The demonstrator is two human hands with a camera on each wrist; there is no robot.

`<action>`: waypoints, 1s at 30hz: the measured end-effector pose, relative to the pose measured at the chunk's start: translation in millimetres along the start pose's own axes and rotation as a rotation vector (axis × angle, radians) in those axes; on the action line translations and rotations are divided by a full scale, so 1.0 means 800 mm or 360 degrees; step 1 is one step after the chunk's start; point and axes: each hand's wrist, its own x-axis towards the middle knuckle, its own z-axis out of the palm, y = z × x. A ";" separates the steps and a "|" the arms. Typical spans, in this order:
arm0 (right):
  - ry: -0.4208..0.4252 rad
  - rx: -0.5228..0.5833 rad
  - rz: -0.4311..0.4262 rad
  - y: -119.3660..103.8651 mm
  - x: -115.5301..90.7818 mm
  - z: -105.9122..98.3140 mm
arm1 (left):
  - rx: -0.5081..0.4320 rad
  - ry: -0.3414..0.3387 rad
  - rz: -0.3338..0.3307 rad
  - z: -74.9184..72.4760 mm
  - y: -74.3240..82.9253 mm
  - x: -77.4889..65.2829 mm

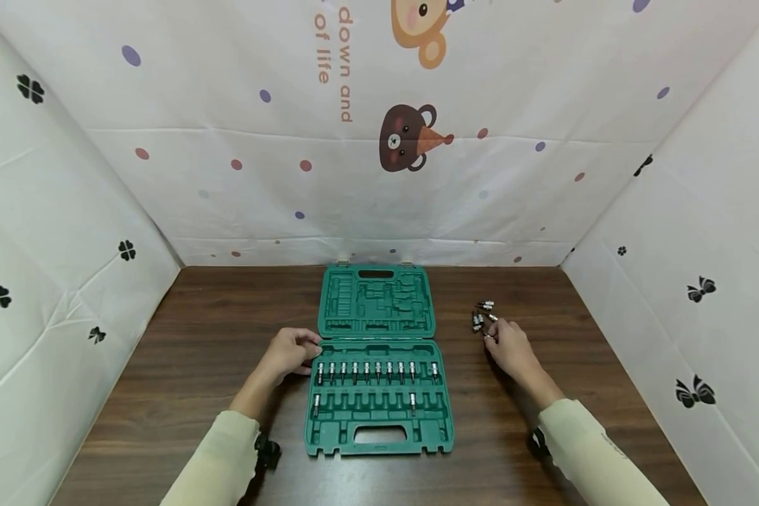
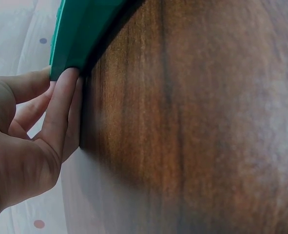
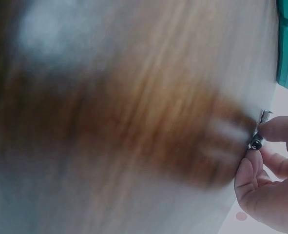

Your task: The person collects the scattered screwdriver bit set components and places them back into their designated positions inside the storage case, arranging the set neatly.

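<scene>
A green socket case [image 1: 332, 427] lies open on the table with its lid [image 1: 338, 281] folded back. Several bit sockets [image 1: 355, 372] stand in its upper row. In the lower row, one bit socket [image 1: 316, 405] is at the left and another [image 1: 412, 403] further right. My left hand [image 1: 287, 353] holds the case's left edge near the hinge, thumb and fingers around the corner in the left wrist view. On the right, my right hand [image 1: 512, 348] pinches a small metal bit socket [image 3: 256, 143], partly hidden by the fingers. Loose bit sockets [image 1: 478, 322] lie just beyond the fingertips.
The brown wooden table [image 1: 228, 302] carries everything. Printed white cloth [image 1: 259, 204] hangs behind it and along both sides. The case sits between the two arms, with the loose sockets right of its lid.
</scene>
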 end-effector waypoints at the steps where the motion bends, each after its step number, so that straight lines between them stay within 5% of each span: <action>1: 0.0001 0.0007 0.0001 0.000 -0.001 0.000 | -0.0002 0.0000 -0.0003 0.000 0.000 0.000; 15: -0.0014 0.0105 0.0025 0.003 -0.006 -0.007 | 0.0007 0.0004 -0.0010 0.000 0.001 0.000; 30: 0.0169 0.0310 -0.0045 -0.006 -0.015 -0.010 | -0.0009 -0.0002 -0.0009 0.000 0.001 0.000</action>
